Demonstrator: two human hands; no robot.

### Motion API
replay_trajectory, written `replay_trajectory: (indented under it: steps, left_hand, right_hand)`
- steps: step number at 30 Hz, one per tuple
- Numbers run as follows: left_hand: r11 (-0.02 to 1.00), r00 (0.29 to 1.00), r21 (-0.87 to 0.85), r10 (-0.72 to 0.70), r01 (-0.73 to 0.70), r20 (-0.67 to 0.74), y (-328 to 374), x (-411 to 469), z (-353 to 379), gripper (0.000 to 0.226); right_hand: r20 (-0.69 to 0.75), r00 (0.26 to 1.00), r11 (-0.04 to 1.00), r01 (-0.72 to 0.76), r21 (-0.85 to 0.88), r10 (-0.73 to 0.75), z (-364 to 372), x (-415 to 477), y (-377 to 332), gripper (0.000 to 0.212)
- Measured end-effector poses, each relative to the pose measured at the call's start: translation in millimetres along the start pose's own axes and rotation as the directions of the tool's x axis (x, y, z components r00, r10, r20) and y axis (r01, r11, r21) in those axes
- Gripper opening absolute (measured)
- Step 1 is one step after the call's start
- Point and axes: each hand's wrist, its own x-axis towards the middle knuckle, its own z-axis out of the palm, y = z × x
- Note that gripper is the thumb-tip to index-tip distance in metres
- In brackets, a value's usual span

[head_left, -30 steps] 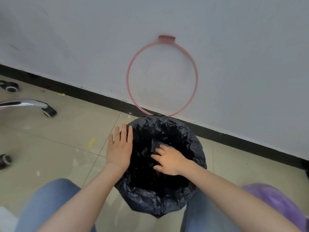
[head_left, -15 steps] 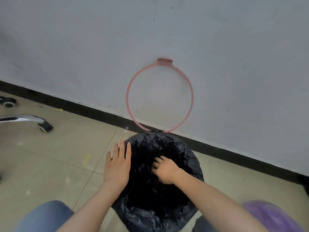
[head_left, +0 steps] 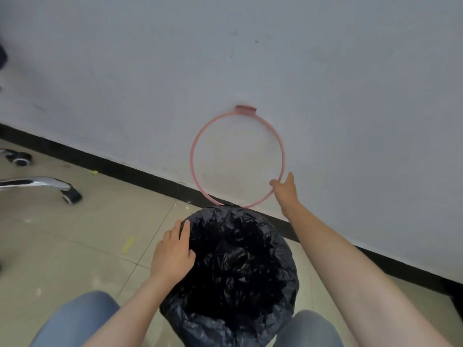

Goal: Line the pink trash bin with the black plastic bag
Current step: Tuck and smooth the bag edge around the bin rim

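Note:
The black plastic bag [head_left: 233, 266] lines the bin on the floor between my knees and folds over its rim, hiding the bin's pink body. The bin's pink ring [head_left: 193, 156] stands up against the white wall just behind the bag. My left hand [head_left: 172, 254] rests flat on the bag's left rim with fingers straight. My right hand [head_left: 284, 190] is stretched out to the ring's lower right side, fingers extended and touching or nearly touching it.
An office chair's chrome leg [head_left: 32, 182] with casters [head_left: 72, 196] lies on the tiled floor at the left. A black baseboard [head_left: 125, 171] runs along the white wall. My knees in blue jeans [head_left: 75, 319] flank the bin.
My right hand left the inside of the bag and rose to the pink ring on the wall. My left hand stayed on the bag's left rim. The view tilted upward.

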Motion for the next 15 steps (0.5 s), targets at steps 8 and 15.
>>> replay_trajectory:
  steps: [8, 15]
  left_hand:
    - [0.998, 1.0, -0.062, -0.026, 0.025, -0.014, 2, 0, 2, 0.068]
    - [0.995, 0.997, -0.072, -0.072, 0.073, 0.01, 10, -4, 0, 0.062]
  right_hand:
    - [0.114, 0.982, 0.891, -0.182, 0.415, 0.147, -6, 22, 12, 0.05]
    - [-0.017, 0.972, 0.916, 0.229, 0.328, -0.236, -47, -12, -17, 0.028]
